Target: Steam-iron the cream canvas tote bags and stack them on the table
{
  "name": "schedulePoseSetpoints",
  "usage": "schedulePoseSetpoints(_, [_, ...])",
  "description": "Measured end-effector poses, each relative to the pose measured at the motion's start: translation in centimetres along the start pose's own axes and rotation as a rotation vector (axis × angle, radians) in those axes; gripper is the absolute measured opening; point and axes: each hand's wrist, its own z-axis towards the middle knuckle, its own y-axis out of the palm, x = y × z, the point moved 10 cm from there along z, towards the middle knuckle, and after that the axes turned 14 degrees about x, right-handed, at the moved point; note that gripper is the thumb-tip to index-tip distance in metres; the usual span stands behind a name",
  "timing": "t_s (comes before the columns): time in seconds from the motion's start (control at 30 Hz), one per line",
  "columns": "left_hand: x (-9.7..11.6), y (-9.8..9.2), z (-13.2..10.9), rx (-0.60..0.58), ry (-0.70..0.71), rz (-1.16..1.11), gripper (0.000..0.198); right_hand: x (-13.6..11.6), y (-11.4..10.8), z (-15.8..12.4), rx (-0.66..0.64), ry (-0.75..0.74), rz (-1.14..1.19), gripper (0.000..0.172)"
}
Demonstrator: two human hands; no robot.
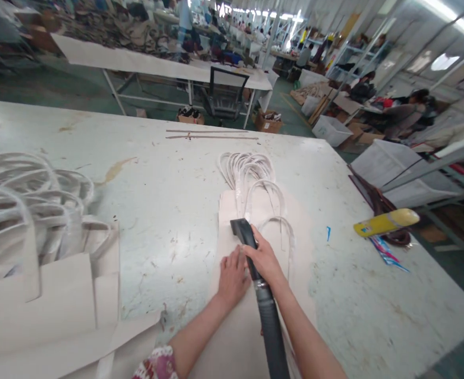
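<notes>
My right hand [264, 259] is wrapped around a dark vacuum nozzle [243, 231] whose ribbed grey hose [272, 331] runs back toward me. The nozzle tip rests on the top of a stack of cream tote bags [232, 210] with white loop handles [247, 168] fanned out beyond it. Lying flat with its fingers together, my left hand [232, 278] presses on the bag just left of the nozzle.
The big white worktable [156, 173] carries another pile of cream bags and handles [38, 247] at the left. A yellow spray can [385, 222] and blue scraps [385, 253] lie at the right edge. Two thin strips [211, 137] lie far back. Other workers sit at distant tables.
</notes>
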Motion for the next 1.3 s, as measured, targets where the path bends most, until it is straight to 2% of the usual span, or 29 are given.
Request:
schedulePoseSetpoints(0.07, [-1.1,-0.6,2.5,0.02,-0.019,0.025,0.068,2.7,-4.6,-2.9,0.064,0.093,0.101,0.071])
schedulePoseSetpoints(0.17, [-1.5,-0.6,7.0,0.022,-0.04,0.07,0.08,8.5,-11.9,-7.5,0.238,0.23,0.081,0.073])
schedulePoseSetpoints(0.2, [-1.4,-0.3,8.5,0.016,-0.048,0.082,0.085,10.6,-13.7,-9.1,0.283,0.282,0.064,0.073])
schedulePoseSetpoints(0.27, [-1.0,0.3,10.9,0.001,-0.058,0.101,0.091,14.7,-15.7,-11.8,0.313,0.386,0.072,0.075])
schedulePoseSetpoints(0.37, [-0.4,0.8,13.0,0.011,-0.058,0.13,0.085,18.9,-16.0,-14.3,0.282,0.488,0.141,0.075])
schedulePoseSetpoints(0.43, [-0.5,0.7,13.5,0.034,-0.056,0.16,0.078,19.9,-15.8,-14.4,0.266,0.502,0.179,0.074])
schedulePoseSetpoints(0.5, [-1.0,0.9,13.6,0.022,-0.052,0.184,0.072,19.9,-15.9,-13.6,0.265,0.479,0.189,0.072])
schedulePoseSetpoints(0.63, [-2.0,2.4,13.0,-0.144,-0.026,0.166,0.047,18.7,-16.4,-11.3,0.26,0.389,0.186,0.071])
schedulePoseSetpoints(0.7, [-2.2,2.6,12.8,-0.177,-0.012,0.153,0.034,18.3,-15.9,-10.5,0.224,0.367,0.175,0.07])
schedulePoseSetpoints(0.8, [-1.8,1.6,12.7,-0.144,0.005,0.165,0.021,17.8,-14.8,-9.3,0.183,0.334,0.134,0.069])
schedulePoseSetpoints(0.87, [-0.7,-0.1,12.5,-0.054,0.037,0.144,0.017,17.5,-14.3,-8.2,0.207,0.305,0.12,0.069])
schedulePoseSetpoints(0.93, [1.1,-2.7,11.3,0.082,0.065,0.021,0.015,17.4,-14.3,-7.4,0.271,0.29,0.121,0.07])
schedulePoseSetpoints(1.0, [3.5,-4.7,8.2,0.124,0.13,-0.215,0.015,17.7,-14.7,-7.3,0.328,0.308,0.148,0.072])
schedulePoseSetpoints(1.07, [6.7,-5.3,3.0,-0.014,0.261,-0.455,0.019,18.3,-15.4,-7.9,0.338,0.33,0.194,0.075])
schedulePoseSetpoints(1.13, [9.3,-4.7,-3.9,-0.238,0.389,-0.582,0.024,19.0,-17.3,-9.1,0.376,0.336,0.232,0.079])
schedulePoseSetpoints(1.17, [9.6,-4.0,-7.0,-0.335,0.382,-0.605,0.028,19.4,-18.9,-10.0,0.422,0.339,0.223,0.08])
schedulePoseSetpoints(1.2, [9.3,-3.4,-9.5,-0.377,0.318,-0.615,0.035,19.8,-20.8,-10.9,0.48,0.346,0.192,0.081])
schedulePoseSetpoints(1.27, [7.5,-2.1,-12.5,-0.364,0.114,-0.59,0.057,20.2,-24.5,-12.9,0.575,0.37,0.092,0.082])
schedulePoseSetpoints(1.3, [6.5,-1.5,-13.3,-0.335,0.02,-0.557,0.069,20.0,-25.9,-13.7,0.581,0.373,0.038,0.082])
